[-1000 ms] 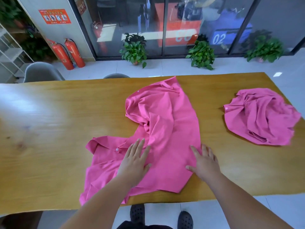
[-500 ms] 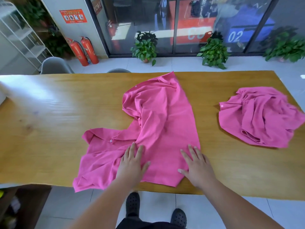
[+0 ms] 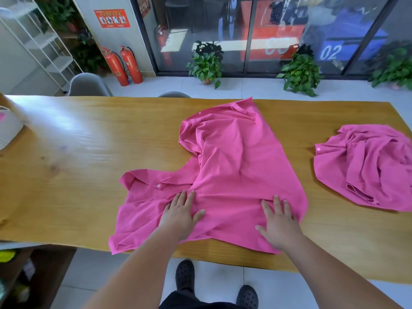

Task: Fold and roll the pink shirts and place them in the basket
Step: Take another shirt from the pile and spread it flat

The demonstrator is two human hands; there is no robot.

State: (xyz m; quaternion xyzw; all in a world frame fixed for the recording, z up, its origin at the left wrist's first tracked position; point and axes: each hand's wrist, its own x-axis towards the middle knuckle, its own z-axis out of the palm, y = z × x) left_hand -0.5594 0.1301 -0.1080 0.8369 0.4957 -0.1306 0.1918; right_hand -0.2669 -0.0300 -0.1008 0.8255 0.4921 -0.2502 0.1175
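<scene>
A pink shirt [image 3: 231,166] lies spread and partly folded over itself in the middle of the wooden table [image 3: 78,175]. My left hand [image 3: 180,216] rests flat on its near part, fingers straight. My right hand [image 3: 278,221] presses flat on the shirt's near right part, fingers spread. A second pink shirt [image 3: 367,166] lies crumpled at the table's right end. A white basket [image 3: 9,128] shows at the far left edge of the table, mostly cut off.
Grey chairs [image 3: 88,85] stand behind the table's far side. Red fire extinguishers [image 3: 122,65] and potted plants [image 3: 207,63] line the glass wall. The table's near edge runs just below my hands. A dark shelf [image 3: 26,270] sits low on the left.
The camera has swung left, so the basket has come into sight. Both hands have slid a little toward the near edge on the shirt, still flat.
</scene>
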